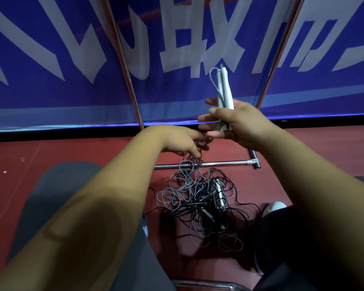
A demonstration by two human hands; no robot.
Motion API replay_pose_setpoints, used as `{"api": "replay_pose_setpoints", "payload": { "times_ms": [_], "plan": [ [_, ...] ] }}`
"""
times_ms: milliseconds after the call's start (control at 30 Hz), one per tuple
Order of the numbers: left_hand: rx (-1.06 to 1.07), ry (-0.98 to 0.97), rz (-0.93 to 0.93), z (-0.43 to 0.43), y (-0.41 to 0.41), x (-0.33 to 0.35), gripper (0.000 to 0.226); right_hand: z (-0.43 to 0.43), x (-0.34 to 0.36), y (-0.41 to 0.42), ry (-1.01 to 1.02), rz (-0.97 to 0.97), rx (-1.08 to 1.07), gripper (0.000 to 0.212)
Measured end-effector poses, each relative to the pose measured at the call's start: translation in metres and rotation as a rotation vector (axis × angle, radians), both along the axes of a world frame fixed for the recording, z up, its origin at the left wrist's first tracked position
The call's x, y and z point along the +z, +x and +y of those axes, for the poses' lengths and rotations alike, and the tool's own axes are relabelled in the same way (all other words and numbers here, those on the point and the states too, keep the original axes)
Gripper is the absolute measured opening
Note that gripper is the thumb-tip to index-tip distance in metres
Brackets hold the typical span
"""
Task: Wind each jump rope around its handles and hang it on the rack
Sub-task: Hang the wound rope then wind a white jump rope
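- The two white handles (224,89) are held together, upright, in the right hand (237,124); a loop of grey cord (213,78) stands above it.
- The grey cord is pinched by the left hand (181,141), just below the right hand.
- The tangle of ropes (200,198) lies on the floor (93,152) under both hands, before the rack (225,163).
- If the grey cord is pulled hard, a knot could be tightened in the tangle of ropes.

Rope pile (200,196): one, tangled
Hands: two, left hand (183,141) and right hand (240,124)
White handles (225,91): two above the pile, at least one in it
Rack uprights (124,66): two
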State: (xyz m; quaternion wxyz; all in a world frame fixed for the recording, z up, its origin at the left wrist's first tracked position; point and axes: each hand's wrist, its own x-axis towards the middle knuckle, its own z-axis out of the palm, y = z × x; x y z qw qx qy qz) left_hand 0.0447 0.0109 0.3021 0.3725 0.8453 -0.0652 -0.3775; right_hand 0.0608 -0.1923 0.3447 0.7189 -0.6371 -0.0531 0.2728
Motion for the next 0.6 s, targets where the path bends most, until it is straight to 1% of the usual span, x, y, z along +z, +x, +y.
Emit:
{"api": "replay_pose_setpoints", "payload": {
  "times_ms": [67,133,167,233,300,367,433,467,533,600],
  "plan": [
    [-0.033,-0.013,0.015,-0.003,-0.004,0.003,0.043,-0.001,0.001,0.0,0.013,-0.01,-0.019,0.033],
    [-0.001,0.024,-0.04,-0.002,-0.003,0.005,0.019,-0.003,0.002,0.002,0.018,-0.016,-0.025,0.035],
    [0.029,0.053,-0.075,-0.001,-0.002,0.005,0.012,-0.004,0.002,0.002,0.016,-0.017,-0.025,0.036],
    [0.073,0.159,-0.18,0.002,0.002,0.006,0.01,-0.007,0.001,0.003,-0.011,-0.008,0.0,0.041],
    [0.1,0.27,-0.305,0.006,0.007,0.011,0.008,-0.009,-0.001,0.003,-0.063,0.018,0.068,0.047],
    [0.168,0.338,-0.425,0.009,0.011,0.016,0.004,-0.01,-0.004,0.0,-0.113,0.044,0.15,0.053],
    [0.274,0.288,-0.5,0.012,0.015,0.018,0.005,-0.008,-0.006,-0.003,-0.123,0.075,0.215,0.057],
    [0.324,0.227,-0.522,0.014,0.016,0.019,0.007,-0.007,-0.006,-0.004,-0.112,0.098,0.239,0.053],
    [0.392,0.093,-0.557,0.018,0.017,0.021,0.011,-0.006,-0.004,-0.007,-0.096,0.153,0.289,0.037],
    [0.401,-0.073,-0.541,0.023,0.015,0.025,0.015,-0.008,-0.001,-0.009,-0.104,0.213,0.374,0.026]
  ]
}}
